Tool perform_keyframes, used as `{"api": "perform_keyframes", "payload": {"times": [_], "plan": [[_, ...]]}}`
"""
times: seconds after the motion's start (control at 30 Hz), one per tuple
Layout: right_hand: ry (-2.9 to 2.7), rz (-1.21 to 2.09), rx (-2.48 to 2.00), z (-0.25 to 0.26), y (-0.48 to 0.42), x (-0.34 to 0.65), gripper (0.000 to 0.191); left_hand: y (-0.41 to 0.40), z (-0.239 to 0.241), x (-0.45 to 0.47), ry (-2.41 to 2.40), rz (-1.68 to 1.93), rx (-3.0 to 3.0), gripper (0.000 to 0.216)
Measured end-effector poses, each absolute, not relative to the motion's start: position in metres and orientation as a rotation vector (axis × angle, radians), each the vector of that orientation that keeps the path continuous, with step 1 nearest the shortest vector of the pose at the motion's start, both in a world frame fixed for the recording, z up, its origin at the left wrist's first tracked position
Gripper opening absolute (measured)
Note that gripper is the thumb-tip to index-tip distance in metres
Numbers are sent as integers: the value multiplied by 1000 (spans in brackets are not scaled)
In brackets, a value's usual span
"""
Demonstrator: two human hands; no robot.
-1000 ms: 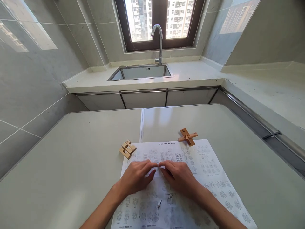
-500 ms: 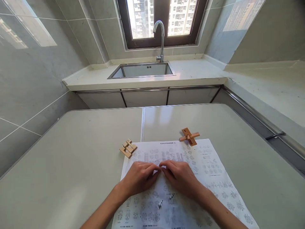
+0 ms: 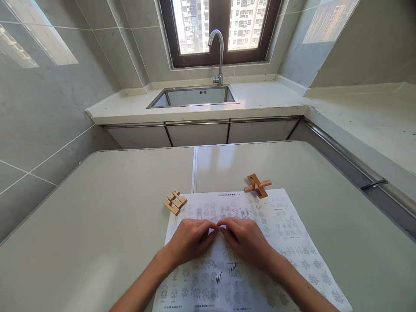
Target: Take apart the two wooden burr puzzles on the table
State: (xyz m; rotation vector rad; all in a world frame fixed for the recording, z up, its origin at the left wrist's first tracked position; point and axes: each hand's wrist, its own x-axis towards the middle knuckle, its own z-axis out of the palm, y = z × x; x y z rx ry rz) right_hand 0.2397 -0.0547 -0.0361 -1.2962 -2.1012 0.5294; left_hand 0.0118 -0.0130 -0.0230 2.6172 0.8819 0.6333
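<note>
Head view — released fingers (image 3: 229, 222) meet over the sheet (image 3: 237, 288), table (image 3: 97, 208) wide beyond its edges.

The only view looks from the person's head, forward and down over the worktop (image 3: 97, 208). The paper sheet (image 3: 237, 281) lies near, cut off by the bottom edge; the sink (image 3: 188, 99) sits farther off, the window (image 3: 219, 15) beyond it, cropped at the top.

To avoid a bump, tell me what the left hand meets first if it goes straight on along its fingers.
Likely the right hand, at its fingertips; whether the left hand already touches it is unclear.
</note>
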Motion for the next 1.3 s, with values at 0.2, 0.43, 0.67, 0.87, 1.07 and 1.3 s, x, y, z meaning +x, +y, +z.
{"api": "perform_keyframes", "payload": {"times": [0.2,0.43,0.67,0.87,1.07,1.3], "plan": [[-2091,531,-1295,-35,-55,240,23,-13,-24,12,894,635,2600,14],[-2088,522,-1299,-37,-55,239,22,-13,-23,11,897,636,2600,14],[-2096,508,-1290,-36,-55,239,23,-13,-21,13,885,647,2599,15],[-2100,511,-1293,-37,-54,239,24,-13,-21,13,887,647,2604,14],[-2098,512,-1295,-36,-55,239,24,-13,-20,13,889,643,2601,14],[-2104,495,-1298,-35,-55,239,24,-12,-21,12,892,629,2597,15]]}}
